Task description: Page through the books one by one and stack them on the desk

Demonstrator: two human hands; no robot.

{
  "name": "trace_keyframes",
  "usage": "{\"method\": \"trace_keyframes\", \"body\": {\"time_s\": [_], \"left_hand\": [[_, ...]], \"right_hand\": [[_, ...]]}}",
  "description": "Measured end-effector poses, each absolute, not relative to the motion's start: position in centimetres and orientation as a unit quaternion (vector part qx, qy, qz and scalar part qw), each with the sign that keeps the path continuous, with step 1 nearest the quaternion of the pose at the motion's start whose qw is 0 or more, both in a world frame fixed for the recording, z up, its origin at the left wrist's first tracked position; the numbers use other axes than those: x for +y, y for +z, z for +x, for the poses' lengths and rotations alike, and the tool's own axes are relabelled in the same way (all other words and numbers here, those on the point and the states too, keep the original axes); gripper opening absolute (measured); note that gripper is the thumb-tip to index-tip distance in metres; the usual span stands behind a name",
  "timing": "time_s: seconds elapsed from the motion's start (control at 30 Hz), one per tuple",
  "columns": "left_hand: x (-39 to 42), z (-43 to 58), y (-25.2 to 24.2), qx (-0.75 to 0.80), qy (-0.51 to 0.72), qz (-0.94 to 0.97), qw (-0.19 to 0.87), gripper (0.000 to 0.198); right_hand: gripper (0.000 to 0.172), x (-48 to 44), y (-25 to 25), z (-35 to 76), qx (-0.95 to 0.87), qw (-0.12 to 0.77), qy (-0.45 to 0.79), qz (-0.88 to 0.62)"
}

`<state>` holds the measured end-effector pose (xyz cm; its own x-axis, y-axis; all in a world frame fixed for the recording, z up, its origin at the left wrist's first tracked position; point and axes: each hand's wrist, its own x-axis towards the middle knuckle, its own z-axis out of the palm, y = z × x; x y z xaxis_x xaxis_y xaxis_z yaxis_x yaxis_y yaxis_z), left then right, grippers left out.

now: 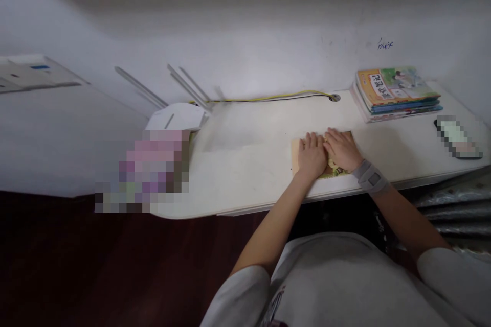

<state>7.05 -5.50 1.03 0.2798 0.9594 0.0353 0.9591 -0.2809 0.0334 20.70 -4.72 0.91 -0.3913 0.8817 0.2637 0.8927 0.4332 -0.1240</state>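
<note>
Both hands lie palm-down on a book (294,158); the book is flat on the desk (249,163), right of its middle and close to the front edge, with a tan strip of cover showing left of the hands and a greenish corner below them.

The left hand (311,156) rests on the book's left half; its fingers are stretched out flat and held close together, pointing away from the person; they grip nothing. The right hand (342,149) lies just beside it, the two touching or nearly so along their inner edges; its fingers are likewise straight and spread flat on the cover, closed round nothing; a grey band (370,176) wraps the right wrist at the desk's edge.

Both forearms are bare; pale sleeves and a pale shirt (345,276) fill the bottom of the view.

At the desk's back right corner, well apart from the hands, sits a stack (397,93) of bright books; a yellow cable (268,98) runs along the wall to a hole (334,97) in the desktop beside the stack. At the desk's left end stands a white router (178,116), its thin antennas (187,87) tilted against the wall; the things just below it and at the far right edge are blurred beyond telling.
</note>
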Motion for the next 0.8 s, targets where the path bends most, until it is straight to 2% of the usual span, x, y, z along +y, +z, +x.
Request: {"method": "trace_keyframes", "body": {"time_s": [0.1, 0.23, 0.47, 0.7, 0.8], "left_hand": [[-5.3, 7.3, 0.6, 0.567, 0.015, 0.823, 0.033, 0.061], [-5.2, 6.0, 0.2, 0.578, 0.048, 0.814, 0.031, 0.06], [-4.7, 3.4, 0.4, 0.606, 0.069, 0.792, 0.03, 0.06], [-4.8, -0.3, 0.3, 0.71, 0.079, 0.699, 0.01, 0.061], [-4.9, -0.3, 0.3, 0.712, 0.105, 0.694, 0.033, 0.056]], "right_hand": [[0.052, -4.6, 0.3, 19.5, -0.855, 0.151, 0.016, -0.496], [0.059, -3.8, -1.0, 22.1, -0.849, 0.122, -0.017, -0.513], [0.056, -3.0, -1.6, 24.8, -0.84, 0.105, -0.041, -0.531], [0.053, -3.4, -0.9, 24.5, -0.802, 0.106, -0.044, -0.587], [0.051, -3.5, -0.8, 24.6, -0.785, 0.103, -0.047, -0.609]]}}
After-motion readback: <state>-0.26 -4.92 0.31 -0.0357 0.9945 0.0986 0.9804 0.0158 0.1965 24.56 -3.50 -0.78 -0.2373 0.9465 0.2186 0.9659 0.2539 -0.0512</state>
